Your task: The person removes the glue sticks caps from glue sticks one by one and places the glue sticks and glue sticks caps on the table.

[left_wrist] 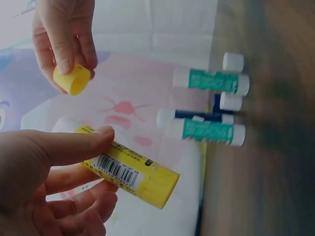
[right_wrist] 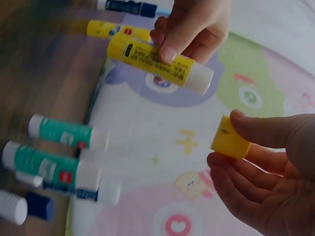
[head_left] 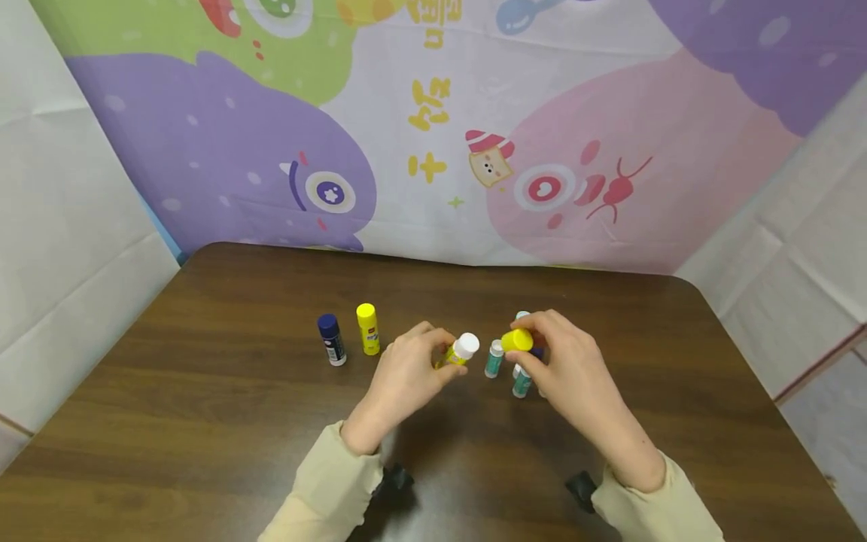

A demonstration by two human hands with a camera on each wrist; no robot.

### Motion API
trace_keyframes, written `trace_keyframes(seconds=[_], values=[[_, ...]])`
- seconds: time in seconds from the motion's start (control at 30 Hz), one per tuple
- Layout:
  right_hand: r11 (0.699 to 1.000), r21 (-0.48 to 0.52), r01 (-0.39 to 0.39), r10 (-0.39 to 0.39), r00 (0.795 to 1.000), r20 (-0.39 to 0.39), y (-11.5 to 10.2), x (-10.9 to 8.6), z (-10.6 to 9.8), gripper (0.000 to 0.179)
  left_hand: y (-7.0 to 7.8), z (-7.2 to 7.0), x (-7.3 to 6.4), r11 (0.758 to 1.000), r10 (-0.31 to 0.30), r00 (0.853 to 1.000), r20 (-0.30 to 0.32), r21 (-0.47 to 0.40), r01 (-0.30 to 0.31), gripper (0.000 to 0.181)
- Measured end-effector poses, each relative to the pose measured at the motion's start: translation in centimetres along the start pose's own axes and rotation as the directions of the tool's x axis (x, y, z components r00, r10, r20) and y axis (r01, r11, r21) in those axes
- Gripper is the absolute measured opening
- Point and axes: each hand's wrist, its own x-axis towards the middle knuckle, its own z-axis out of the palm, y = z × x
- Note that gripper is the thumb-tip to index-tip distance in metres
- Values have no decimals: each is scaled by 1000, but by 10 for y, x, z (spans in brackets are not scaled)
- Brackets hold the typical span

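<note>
My left hand (head_left: 409, 366) pinches a yellow glue stick (left_wrist: 125, 169) between thumb and fingers, its white top (right_wrist: 200, 79) uncovered and tilted toward the right hand. A little to the right, my right hand (head_left: 567, 369) holds the loose yellow cap (right_wrist: 230, 138) by thumb and fingertips, apart from the stick. Below and behind the right hand stand green glue sticks (left_wrist: 214, 132) with white tops and a dark blue glue stick (left_wrist: 202, 116), partly hidden in the head view.
Left of the hands, a capped yellow glue stick (head_left: 369, 330) and a dark blue capped one (head_left: 332, 340) stand upright on the brown table (head_left: 223, 421). White caps (left_wrist: 233, 62) and a blue cap (right_wrist: 39, 205) lie near the green sticks. A cartoon-printed cloth (head_left: 420, 218) hangs behind.
</note>
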Motion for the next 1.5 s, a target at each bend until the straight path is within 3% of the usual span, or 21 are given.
trace_keyframes(seconds=[0.17, 0.4, 0.73, 1.07, 1.5], values=[[997, -31, -64, 65, 997, 45, 12, -11, 0, 38, 4, 12, 0, 999, 14, 999, 36, -50, -12, 29], [986, -84, -142, 151, 982, 112, 29, -28, 13, 28, 9, 33, -4, 995, 15, 992, 127, -97, -3, 24], [961, -163, -225, 263, 926, 271, 50, -36, 33, 28, 11, 57, -5, 999, -5, 985, 171, -52, 14, 30], [949, -191, -249, 298, 905, 302, 55, -38, 50, 29, 11, 62, -7, 999, 5, 982, 187, -39, 2, 29], [940, -206, -274, 329, 887, 324, 57, -37, 56, 32, 12, 66, -10, 999, 25, 972, 235, -31, -18, 32]])
